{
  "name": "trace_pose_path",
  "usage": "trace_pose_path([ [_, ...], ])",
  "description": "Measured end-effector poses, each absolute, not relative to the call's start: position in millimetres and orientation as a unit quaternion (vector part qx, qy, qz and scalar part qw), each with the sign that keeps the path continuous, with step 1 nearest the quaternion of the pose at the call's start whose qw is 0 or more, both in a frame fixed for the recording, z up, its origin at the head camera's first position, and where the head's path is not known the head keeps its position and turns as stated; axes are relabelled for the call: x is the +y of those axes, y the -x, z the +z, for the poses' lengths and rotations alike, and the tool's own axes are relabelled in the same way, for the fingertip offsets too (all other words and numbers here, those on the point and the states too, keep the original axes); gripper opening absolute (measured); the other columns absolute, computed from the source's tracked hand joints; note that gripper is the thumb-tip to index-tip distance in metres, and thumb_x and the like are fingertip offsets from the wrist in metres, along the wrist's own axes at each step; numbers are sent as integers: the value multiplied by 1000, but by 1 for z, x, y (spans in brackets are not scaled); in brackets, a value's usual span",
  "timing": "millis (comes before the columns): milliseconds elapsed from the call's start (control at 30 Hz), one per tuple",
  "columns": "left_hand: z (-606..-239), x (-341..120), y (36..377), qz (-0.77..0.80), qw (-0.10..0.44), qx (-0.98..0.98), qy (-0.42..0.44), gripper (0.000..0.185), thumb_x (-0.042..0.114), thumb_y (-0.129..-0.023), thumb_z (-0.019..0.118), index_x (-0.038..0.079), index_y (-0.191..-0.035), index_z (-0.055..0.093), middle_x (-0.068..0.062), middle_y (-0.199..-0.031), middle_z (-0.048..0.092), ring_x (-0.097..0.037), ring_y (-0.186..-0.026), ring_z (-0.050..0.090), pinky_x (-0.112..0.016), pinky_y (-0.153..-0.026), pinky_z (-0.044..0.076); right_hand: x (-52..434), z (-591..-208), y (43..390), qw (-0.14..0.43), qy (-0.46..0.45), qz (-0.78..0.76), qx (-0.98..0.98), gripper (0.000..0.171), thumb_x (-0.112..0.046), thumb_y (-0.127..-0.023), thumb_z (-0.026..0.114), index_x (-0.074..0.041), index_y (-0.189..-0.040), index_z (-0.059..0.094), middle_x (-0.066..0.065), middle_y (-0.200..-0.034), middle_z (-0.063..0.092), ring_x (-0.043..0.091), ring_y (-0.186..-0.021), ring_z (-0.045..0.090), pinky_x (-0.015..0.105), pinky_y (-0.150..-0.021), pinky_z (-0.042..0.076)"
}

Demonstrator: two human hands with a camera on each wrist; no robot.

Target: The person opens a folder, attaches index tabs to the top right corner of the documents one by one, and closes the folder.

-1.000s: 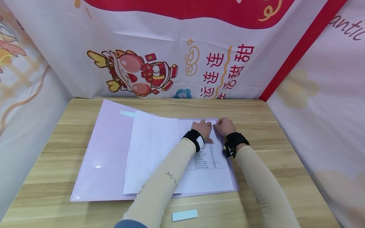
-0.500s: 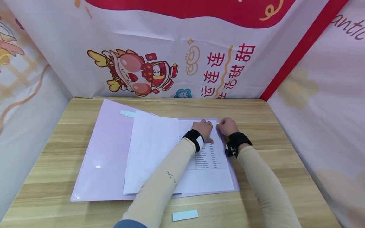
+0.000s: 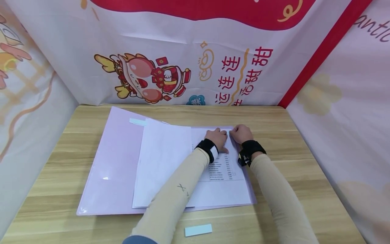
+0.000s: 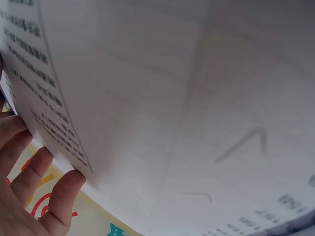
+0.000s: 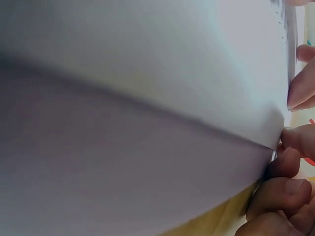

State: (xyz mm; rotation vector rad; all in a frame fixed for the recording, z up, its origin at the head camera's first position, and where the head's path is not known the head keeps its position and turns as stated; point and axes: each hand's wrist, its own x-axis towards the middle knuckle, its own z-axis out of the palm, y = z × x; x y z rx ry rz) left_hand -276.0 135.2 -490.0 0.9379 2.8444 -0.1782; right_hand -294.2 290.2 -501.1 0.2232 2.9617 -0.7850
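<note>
I see a light wooden table point(image 3: 304, 142) enclosed behind and on both sides by printed banner walls point(image 3: 170, 40).

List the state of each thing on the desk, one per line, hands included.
Pink folder: open, lying flat on the desk.
Printed sheet: flat on the folder's right half, far edge at both hands.
Blank sheet: lying over the folder's middle, far end slightly raised.
Label strip: loose on the desk, near edge.
Left hand: resting on the printed sheet, fingers at its far edge.
Right hand: curled at the sheet's far right corner; grip unclear.
</note>
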Motion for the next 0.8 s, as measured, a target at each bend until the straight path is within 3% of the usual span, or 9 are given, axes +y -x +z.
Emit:
trace_pose_path([
  [600, -489, 137, 276, -49, 81, 948, -304, 72, 70, -85, 68, 20, -137, 65, 6, -136, 59, -16, -118, 55, -44, -87, 57, 294, -501, 295, 41, -91, -270, 958, 19, -18, -94, 59, -5, -81, 63, 9, -84, 62, 27, -80, 58, 31, -67, 41],
  [800, -498, 138, 277, -38, 61, 949, -309, 66, 69, -84, 69, 21, -129, 69, 6, -129, 62, -16, -113, 57, -43, -84, 58, 293, -500, 293, 39, -91, -269, 958, 20, -18, -95, 59, -4, -81, 62, 9, -83, 62, 26, -79, 58, 30, -66, 41],
])
